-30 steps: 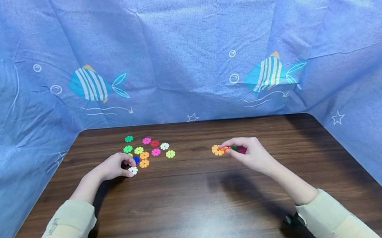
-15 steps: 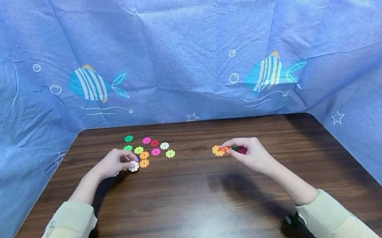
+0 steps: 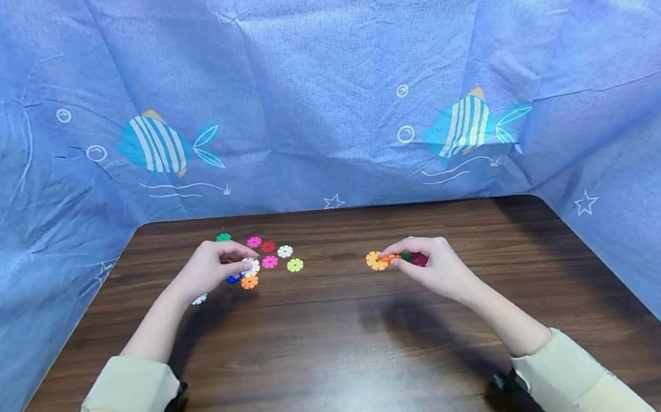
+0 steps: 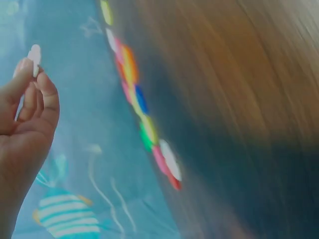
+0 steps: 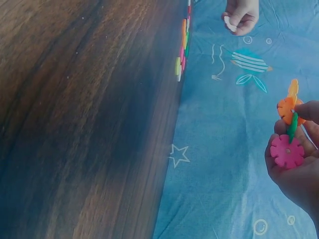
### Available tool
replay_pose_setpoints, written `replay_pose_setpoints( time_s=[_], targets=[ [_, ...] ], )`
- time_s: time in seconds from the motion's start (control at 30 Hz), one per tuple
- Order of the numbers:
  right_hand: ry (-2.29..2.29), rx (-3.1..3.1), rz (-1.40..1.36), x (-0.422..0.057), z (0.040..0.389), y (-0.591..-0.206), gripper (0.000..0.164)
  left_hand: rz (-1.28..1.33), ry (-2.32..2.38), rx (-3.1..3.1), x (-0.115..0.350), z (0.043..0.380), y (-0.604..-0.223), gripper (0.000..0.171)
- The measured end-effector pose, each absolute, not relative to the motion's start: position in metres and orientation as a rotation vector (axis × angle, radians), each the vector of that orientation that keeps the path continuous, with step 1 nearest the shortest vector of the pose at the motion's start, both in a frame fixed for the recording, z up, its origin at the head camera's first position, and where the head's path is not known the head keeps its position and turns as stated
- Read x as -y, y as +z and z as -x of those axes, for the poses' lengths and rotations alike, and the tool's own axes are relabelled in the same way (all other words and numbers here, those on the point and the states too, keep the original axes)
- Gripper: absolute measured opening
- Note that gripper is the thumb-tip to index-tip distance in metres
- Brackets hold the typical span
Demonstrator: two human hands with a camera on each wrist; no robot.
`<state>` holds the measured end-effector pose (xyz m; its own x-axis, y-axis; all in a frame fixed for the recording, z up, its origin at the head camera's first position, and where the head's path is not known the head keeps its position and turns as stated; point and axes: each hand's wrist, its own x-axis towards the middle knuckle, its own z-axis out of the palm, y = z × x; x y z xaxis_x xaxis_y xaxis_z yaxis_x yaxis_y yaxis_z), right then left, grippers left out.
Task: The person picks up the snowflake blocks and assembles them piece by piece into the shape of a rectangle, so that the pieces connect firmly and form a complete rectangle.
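Note:
My left hand [image 3: 211,266] pinches a white notched snowflake disc [image 3: 251,267] between thumb and fingertips, raised above the loose discs. Seen from the left wrist, that disc [image 4: 35,59] is nearly edge-on at the fingertips. Farther right, my right hand [image 3: 435,263] holds a short chain of interlocked discs off the tabletop. In the right wrist view the chain runs from a yellow-orange disc [image 5: 293,88] to an orange disc [image 5: 285,110], a green disc [image 5: 293,127] and a pink disc [image 5: 287,152]. The thumb covers part of the orange one.
Several loose discs lie at the table's back left, including a lime disc [image 3: 295,265], a pink disc [image 3: 270,262] and an orange disc [image 3: 249,282]. A white disc [image 3: 200,299] lies left of them. A blue fish-print curtain [image 3: 312,80] surrounds the brown table [image 3: 326,349].
The left hand has picked up the white disc from the table and carried it rightward and away, over the loose discs. The right hand and its chain have stayed almost still.

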<state>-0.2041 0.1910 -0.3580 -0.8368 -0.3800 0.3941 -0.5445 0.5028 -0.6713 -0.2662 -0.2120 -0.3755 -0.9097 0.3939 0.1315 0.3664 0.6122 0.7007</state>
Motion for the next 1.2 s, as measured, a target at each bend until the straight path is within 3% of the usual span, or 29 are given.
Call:
replay_pose_setpoints(
  time_s=[0.37, 0.67, 1.2],
  targets=[
    [1.245, 2.523, -0.774, -0.189, 0.204, -0.357, 0.017, -0.626, 1.503, -2.731, 0.168, 0.243, -0.357, 0.023],
    [1.281, 2.551, -0.701, -0.173, 0.183, -0.324, 0.023, -0.532, 1.724, -2.808, 0.137, 0.227, -0.349, 0.025],
    [1.313, 2.558, -0.693, -0.159, 0.185, -0.316, 0.02, -0.597, 2.056, -2.702, 0.092, 0.211, -0.348, 0.019]
  ],
)
